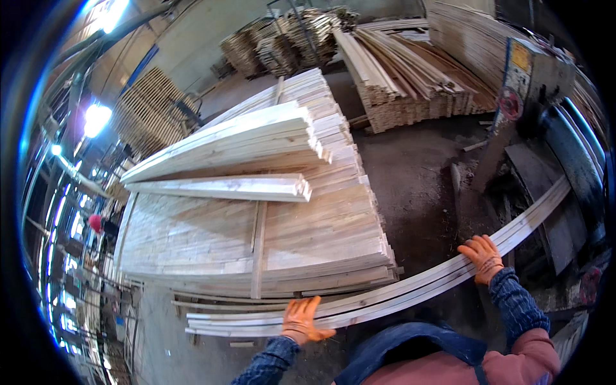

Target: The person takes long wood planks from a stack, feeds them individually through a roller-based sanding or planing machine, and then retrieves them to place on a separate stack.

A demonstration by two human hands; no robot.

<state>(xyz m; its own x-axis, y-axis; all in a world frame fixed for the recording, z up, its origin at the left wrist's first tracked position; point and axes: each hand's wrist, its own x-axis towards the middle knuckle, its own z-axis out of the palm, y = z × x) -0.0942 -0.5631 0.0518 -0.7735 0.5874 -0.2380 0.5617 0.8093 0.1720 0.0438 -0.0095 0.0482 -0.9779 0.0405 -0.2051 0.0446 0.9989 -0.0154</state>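
Observation:
Several long, pale wooden boards [398, 294] lie side by side in front of my body, reaching from the lower left up to the machine at the right. My left hand [301, 322], in an orange glove, grips them near their left end, fingers over the far edge and thumb toward me. Farther right, my right hand [482, 258], gloved the same way, is closed over the boards close to the machine; its thumb is hidden. Just beyond the boards stands a wide stack of planks [321, 240], with a loose pile of boards [244, 144] on top.
At the right is a grey machine [545, 74] with a red handwheel [511, 104]. More lumber stacks [417, 106] stand at the far right, others [276, 48] along the back wall. A person in red headwear [96, 223] is at the far left. Wood scraps lie on the floor [417, 173].

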